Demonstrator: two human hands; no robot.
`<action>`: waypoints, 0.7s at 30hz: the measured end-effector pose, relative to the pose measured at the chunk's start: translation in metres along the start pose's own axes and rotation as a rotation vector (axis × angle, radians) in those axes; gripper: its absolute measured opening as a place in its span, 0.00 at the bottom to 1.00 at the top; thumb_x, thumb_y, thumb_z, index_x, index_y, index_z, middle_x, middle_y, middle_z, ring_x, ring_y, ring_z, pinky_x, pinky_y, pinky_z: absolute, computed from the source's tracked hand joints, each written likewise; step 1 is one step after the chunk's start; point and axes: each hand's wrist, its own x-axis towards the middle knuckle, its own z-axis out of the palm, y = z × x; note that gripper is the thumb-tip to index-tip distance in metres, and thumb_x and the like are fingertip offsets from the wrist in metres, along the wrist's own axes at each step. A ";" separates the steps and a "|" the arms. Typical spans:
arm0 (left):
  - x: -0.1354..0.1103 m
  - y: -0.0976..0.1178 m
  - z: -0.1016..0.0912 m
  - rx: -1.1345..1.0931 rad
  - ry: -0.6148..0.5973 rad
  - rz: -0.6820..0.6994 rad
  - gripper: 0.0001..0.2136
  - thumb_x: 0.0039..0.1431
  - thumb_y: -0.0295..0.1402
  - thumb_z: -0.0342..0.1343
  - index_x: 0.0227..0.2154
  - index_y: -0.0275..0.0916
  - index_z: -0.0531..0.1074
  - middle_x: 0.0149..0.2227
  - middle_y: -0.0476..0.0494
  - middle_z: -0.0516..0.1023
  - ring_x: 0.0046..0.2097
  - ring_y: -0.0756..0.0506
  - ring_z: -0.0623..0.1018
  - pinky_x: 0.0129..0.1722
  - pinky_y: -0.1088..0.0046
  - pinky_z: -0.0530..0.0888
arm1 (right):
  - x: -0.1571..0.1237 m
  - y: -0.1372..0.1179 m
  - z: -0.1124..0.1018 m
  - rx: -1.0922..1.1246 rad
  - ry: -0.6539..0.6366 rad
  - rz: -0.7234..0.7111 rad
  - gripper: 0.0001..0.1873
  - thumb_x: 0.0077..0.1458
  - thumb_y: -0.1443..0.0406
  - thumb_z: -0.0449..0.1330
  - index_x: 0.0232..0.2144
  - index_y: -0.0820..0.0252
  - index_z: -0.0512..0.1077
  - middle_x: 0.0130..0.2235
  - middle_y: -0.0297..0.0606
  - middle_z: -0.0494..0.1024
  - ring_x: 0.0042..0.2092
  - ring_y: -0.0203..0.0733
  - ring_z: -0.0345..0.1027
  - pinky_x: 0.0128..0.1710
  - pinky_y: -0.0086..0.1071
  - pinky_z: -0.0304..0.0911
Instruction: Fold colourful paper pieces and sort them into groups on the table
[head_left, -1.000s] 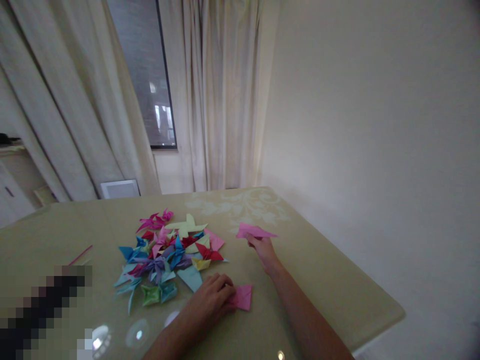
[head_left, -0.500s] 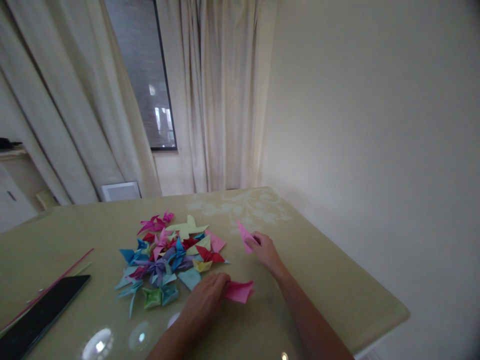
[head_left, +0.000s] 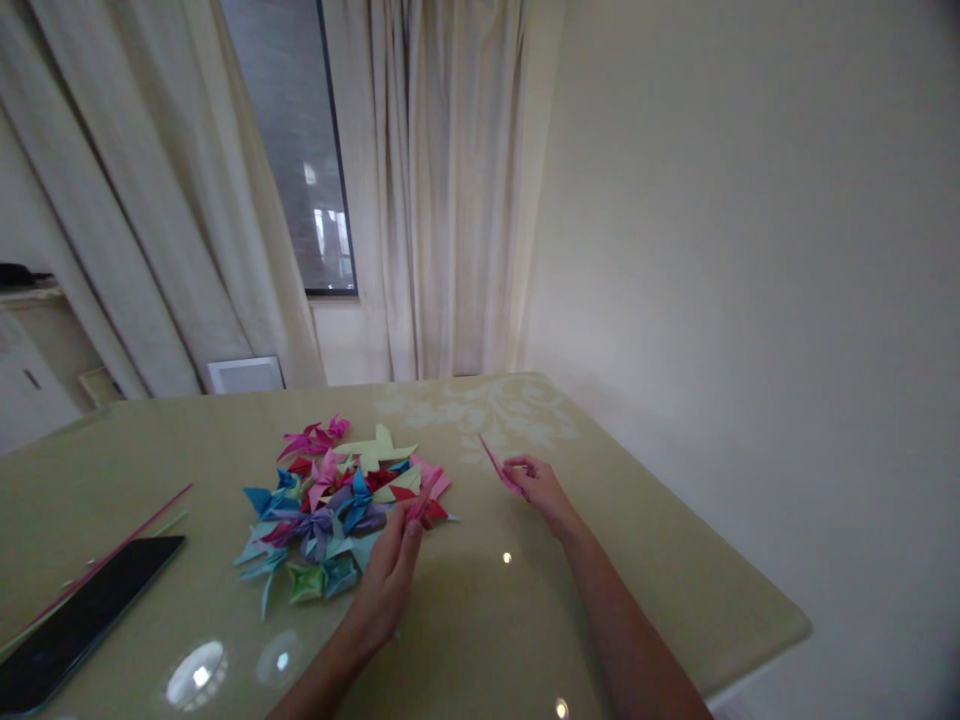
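A heap of folded paper shapes (head_left: 330,505) in pink, blue, green, purple and yellow lies on the glossy beige table (head_left: 660,560). My left hand (head_left: 390,580) is raised beside the heap's right edge, its fingers pinched on a folded pink paper piece (head_left: 424,492). My right hand (head_left: 541,490) is further right, above the table, and pinches another folded pink paper (head_left: 495,464) that stands edge-on.
A dark flat device (head_left: 75,622) lies at the table's left front, with thin pink and green sticks (head_left: 120,545) beside it. Curtains (head_left: 442,200) and a window (head_left: 300,150) stand behind the table. The wall is at the right.
My left hand lifted its pink piece off the table and turned upright near the heap. My right hand drew its pink paper closer and tipped it edge-on.
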 end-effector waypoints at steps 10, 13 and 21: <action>0.010 0.000 0.002 -0.550 0.008 -0.345 0.31 0.59 0.66 0.55 0.28 0.38 0.69 0.20 0.58 0.58 0.20 0.55 0.54 0.20 0.79 0.52 | -0.001 -0.002 0.001 0.015 0.076 0.006 0.22 0.42 0.49 0.72 0.32 0.60 0.80 0.26 0.34 0.72 0.26 0.37 0.59 0.26 0.30 0.53; 0.009 -0.003 0.004 -0.614 0.006 -0.384 0.30 0.57 0.65 0.58 0.27 0.38 0.68 0.20 0.59 0.57 0.20 0.57 0.52 0.19 0.80 0.49 | 0.000 -0.001 0.001 0.062 0.062 0.015 0.23 0.43 0.49 0.72 0.37 0.59 0.81 0.28 0.34 0.74 0.27 0.37 0.61 0.26 0.30 0.53; 0.009 0.008 -0.002 -0.568 0.025 -0.371 0.28 0.56 0.62 0.63 0.32 0.39 0.68 0.24 0.56 0.67 0.21 0.57 0.55 0.19 0.81 0.50 | -0.001 -0.003 0.003 0.178 0.048 0.088 0.25 0.37 0.51 0.76 0.34 0.61 0.81 0.25 0.32 0.74 0.25 0.34 0.61 0.26 0.29 0.53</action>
